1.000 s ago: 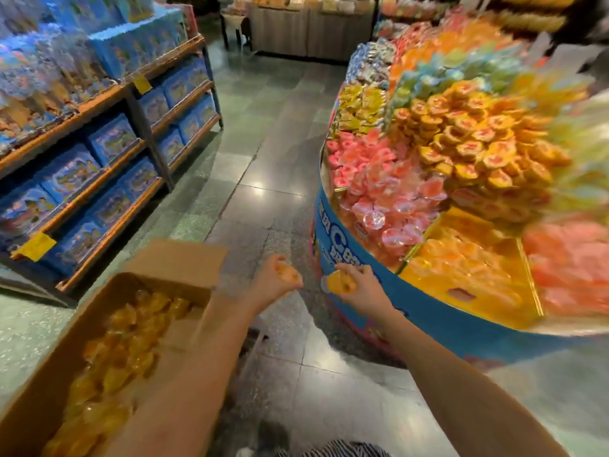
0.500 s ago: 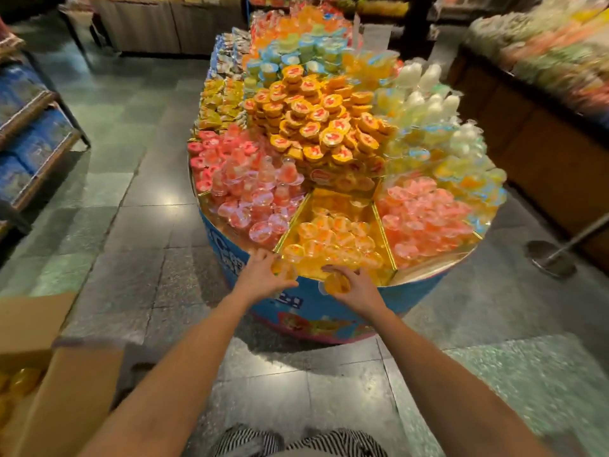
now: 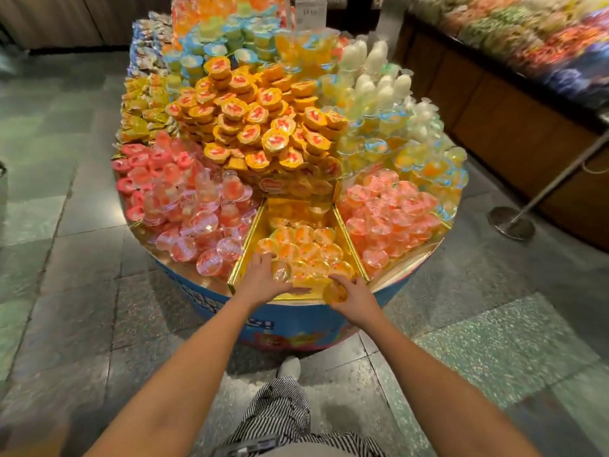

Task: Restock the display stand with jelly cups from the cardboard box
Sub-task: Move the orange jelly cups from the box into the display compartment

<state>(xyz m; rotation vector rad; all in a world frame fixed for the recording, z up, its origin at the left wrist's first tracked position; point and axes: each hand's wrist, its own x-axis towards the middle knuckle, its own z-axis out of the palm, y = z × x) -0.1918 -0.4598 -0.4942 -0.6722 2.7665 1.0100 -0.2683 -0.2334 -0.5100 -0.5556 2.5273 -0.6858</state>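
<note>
Blue-walled display stand (image 3: 211, 308) with a gold-lined compartment (image 3: 293, 207) of translucent orange jelly cups (image 3: 304, 250), flanked by pink cups (image 3: 184, 206). Central heap (image 3: 260, 120): yellow-orange tubs with red-and-white lids. Below: black-and-white striped trousers (image 3: 280, 413), white shoe (image 3: 289, 367), grey-green speckled floor tiles (image 3: 75, 291).

left hand (image 3: 260, 280) over jelly cups (image 3: 306, 249) in middle compartment (image 3: 290, 206); right hand (image 3: 356, 298), just right, holds a cup (image 3: 334, 291) at its near rim. full compartments (image 3: 184, 206) flank both hands; stacked tier (image 3: 257, 120) beyond.
</note>
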